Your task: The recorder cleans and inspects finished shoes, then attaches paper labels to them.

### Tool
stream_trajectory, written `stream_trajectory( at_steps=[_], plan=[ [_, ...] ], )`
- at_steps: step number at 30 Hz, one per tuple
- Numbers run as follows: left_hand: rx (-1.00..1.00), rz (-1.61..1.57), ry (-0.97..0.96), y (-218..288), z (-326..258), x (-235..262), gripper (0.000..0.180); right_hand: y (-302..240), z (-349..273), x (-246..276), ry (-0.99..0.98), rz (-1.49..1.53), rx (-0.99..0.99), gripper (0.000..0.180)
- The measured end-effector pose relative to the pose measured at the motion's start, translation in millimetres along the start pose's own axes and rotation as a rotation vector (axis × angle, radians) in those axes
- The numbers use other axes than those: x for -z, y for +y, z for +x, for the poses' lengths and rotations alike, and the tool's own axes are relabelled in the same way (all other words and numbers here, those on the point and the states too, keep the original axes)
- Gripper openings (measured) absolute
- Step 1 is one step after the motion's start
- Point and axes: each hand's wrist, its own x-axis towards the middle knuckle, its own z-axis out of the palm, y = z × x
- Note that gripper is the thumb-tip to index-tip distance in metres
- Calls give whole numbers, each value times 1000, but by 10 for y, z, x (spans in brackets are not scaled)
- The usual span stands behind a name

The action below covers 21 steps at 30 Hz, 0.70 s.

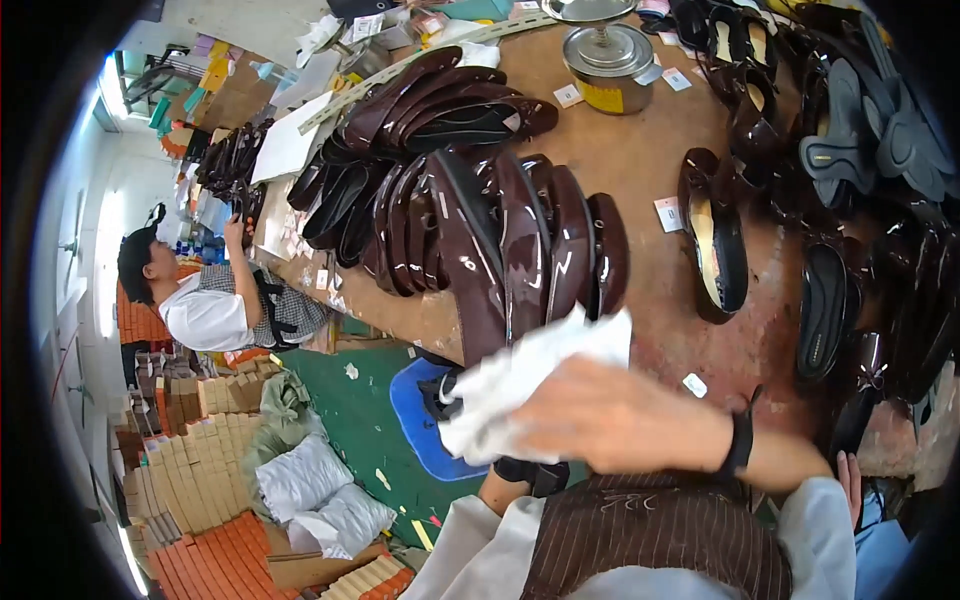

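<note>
The right hand (600, 408), blurred, was closed on a crumpled white cloth (545, 385), fingers curled over it. The left hand was hidden behind the right hand and cloth, only a stretch of left forearm (498, 492) showing, so whether it was closed or holding anything could not be told. Just beyond the cloth stood a row of glossy burgundy shoes (520, 240); the cloth overlapped the nearest in view, though contact could not be made out. Farther ahead of the right hand lay another heap of dark glossy shoes (430, 110). Ahead and to its right was a single shoe (715, 240) with a cream insole, a small white printed tag (668, 214) lying just beside it; a white sticker (694, 384) lay nearer the right wrist. Well beyond the hands, a metal can (605, 65) carried a yellow label, its writing too small to read, with more printed tags (568, 96) near it on the brown tabletop (770, 300). To the far right of the right hand, grey insoles (835, 135) bore tiny pale print. Nearer the body, the striped brown apron (650, 535) had pale, unreadable lettering-like marks across its top. Left of the cloth, below the table, was a blue bin (405, 415). Another person's hand (850, 487) showed at the right, beyond the right forearm, its grip unclear.
</note>
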Motion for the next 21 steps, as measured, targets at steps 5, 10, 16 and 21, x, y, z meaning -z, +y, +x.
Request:
stream_trajectory(
  at_steps=[5,10,16,21],
  plan=[
    [176,-147,-169,-40,57,-4,54,1070,476,688,429,-147,-265,36],
    [38,-135,-37,73,236,298,57,76,-82,2,88,89,-203,36],
    [-167,-96,110,212,336,622,60,779,366,504,442,-183,-303,40],
    [-409,-61,161,457,277,1006,63,605,1,-26,423,-243,-404,40]
  ],
)
